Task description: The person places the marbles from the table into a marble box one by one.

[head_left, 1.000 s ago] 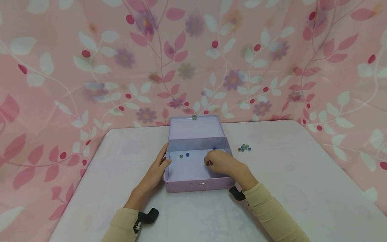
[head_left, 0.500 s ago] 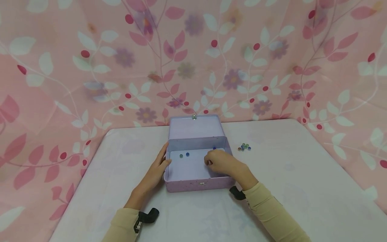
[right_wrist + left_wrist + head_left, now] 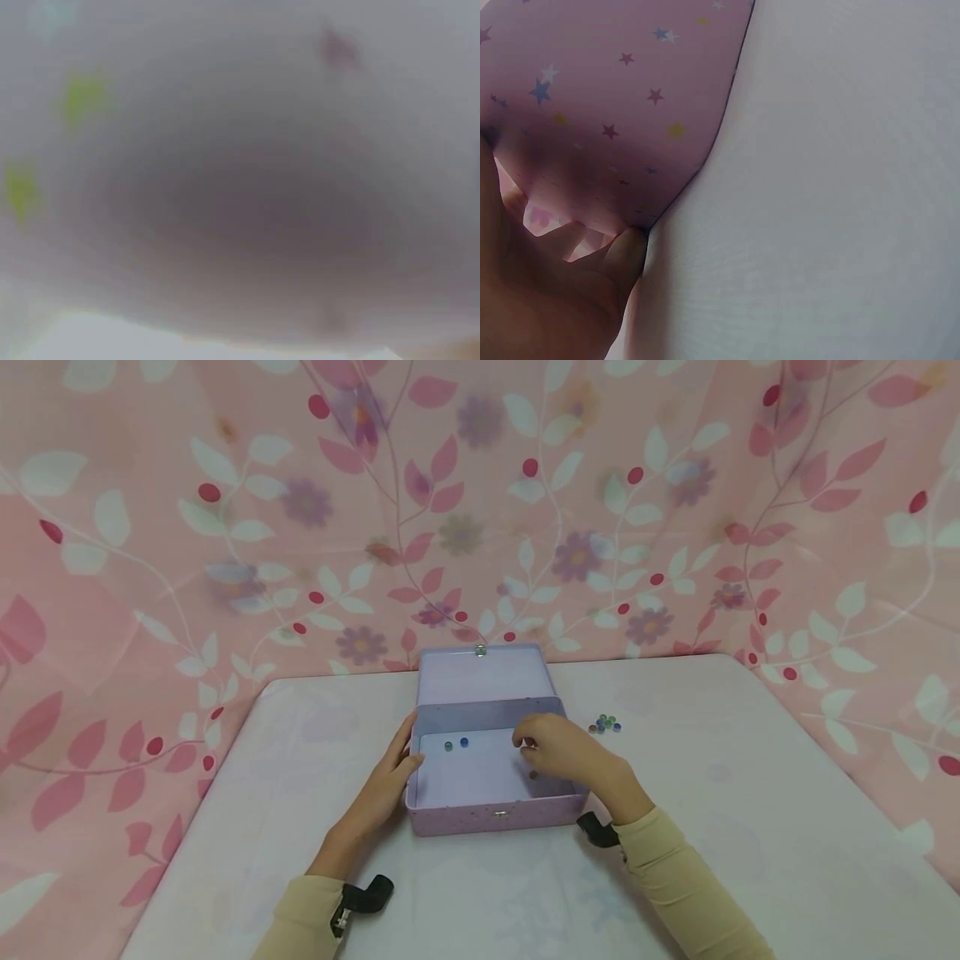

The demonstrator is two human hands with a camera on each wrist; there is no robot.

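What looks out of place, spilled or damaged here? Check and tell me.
Nothing looks damaged or tipped. At most, the loose marbles on the table, right of the open box, stand out, since others, like a blue marble, lie inside it. The loose ones sit bunched together, so they seem set there rather than spilled.

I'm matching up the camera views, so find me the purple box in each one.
Head: the purple box stands open, just below centre.
Left wrist: its outside fills the upper left, above the left hand.
Right wrist: its outside, blurred, fills most of the picture.
Shared landmark: printed stars, mere specks in the head view.
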